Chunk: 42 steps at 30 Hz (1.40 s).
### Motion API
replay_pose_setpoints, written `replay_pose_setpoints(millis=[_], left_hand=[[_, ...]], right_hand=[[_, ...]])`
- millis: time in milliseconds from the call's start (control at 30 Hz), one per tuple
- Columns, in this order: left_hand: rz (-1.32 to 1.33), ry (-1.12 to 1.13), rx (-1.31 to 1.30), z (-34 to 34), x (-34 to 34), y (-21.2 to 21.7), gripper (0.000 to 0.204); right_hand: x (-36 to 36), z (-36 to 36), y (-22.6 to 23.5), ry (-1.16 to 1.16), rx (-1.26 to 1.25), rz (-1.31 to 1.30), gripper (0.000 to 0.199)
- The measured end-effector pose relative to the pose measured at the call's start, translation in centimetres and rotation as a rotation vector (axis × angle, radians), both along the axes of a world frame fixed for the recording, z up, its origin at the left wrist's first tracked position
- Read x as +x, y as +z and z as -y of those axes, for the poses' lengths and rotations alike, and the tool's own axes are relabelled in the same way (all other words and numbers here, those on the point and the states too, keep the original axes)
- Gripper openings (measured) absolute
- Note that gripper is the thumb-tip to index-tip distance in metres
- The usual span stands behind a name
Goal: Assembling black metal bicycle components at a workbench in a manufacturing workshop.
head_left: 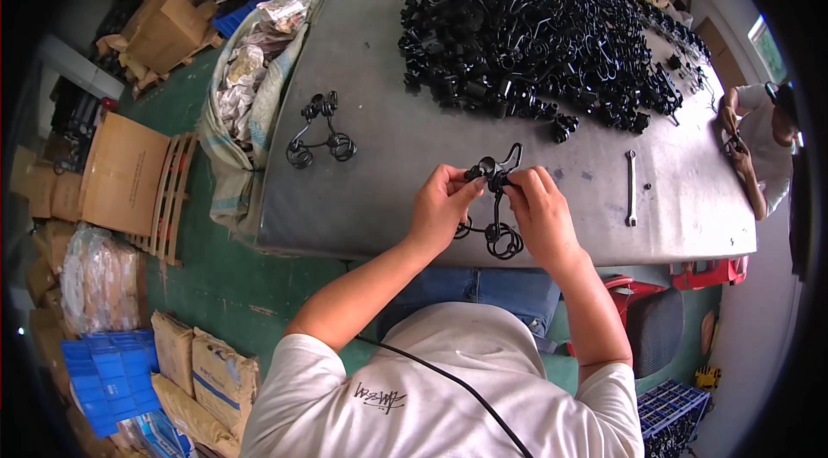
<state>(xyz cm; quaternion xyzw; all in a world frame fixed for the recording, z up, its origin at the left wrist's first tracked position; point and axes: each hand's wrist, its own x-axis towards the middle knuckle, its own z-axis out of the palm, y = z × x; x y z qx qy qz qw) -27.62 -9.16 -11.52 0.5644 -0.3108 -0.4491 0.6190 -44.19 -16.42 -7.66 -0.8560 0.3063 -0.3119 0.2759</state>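
Note:
Near the table's front edge I hold a black bent-rod part with clips and coiled loops [504,241] between both hands. My left hand [438,210] pinches a clip at its upper left. The fingers of my right hand [542,210] close on the clip area at its upper right. A bent rod end sticks up above my fingertips, and the coiled loops hang below at the table edge. A similar black part [323,132] lies by itself on the table to the left. Fingers cover some of the held part's upper section.
A large heap of black parts [535,44] covers the table's [362,44] far side. A wrench [631,189] lies at right beside a small dark piece. An open sack [246,96] stands against the left edge. Another person [763,139] handles something dark at the far right.

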Motion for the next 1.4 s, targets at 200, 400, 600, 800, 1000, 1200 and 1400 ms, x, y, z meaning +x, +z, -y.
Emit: replay_pose_setpoints(millis=[200,400,600,800,1000,1200,1400], left_hand=[[-0.003,-0.035,-0.003,-0.1,0.2,-0.1,0.034],[0.002,-0.047,-0.003,-0.2,0.2,-0.2,0.034],[-0.017,-0.035,-0.008,-0.2,0.2,-0.4,0.033],[0.008,-0.033,-0.027,-0.2,0.0,-0.7,0.032],[0.020,-0.032,-0.022,-0.2,0.0,-0.6,0.029],[0.063,-0.016,-0.002,-0.4,-0.4,-0.2,0.029],[0.098,-0.023,0.006,-0.3,-0.5,-0.4,0.026]], right_hand=[[-0.2,0.0,0.9,0.051,-0.112,0.043,0.019],[-0.4,0.2,0.2,0.088,-0.189,0.050,0.022],[-0.1,-0.2,0.3,0.025,-0.151,0.069,0.018],[-0.2,-0.5,0.1,-0.019,0.193,0.096,0.013],[-0.5,-0.3,0.4,-0.012,0.315,0.063,0.015],[0.0,-0.2,-0.5,-0.090,-0.310,-0.103,0.018],[-0.2,0.5,-0.2,-0.085,-0.187,-0.192,0.018]])
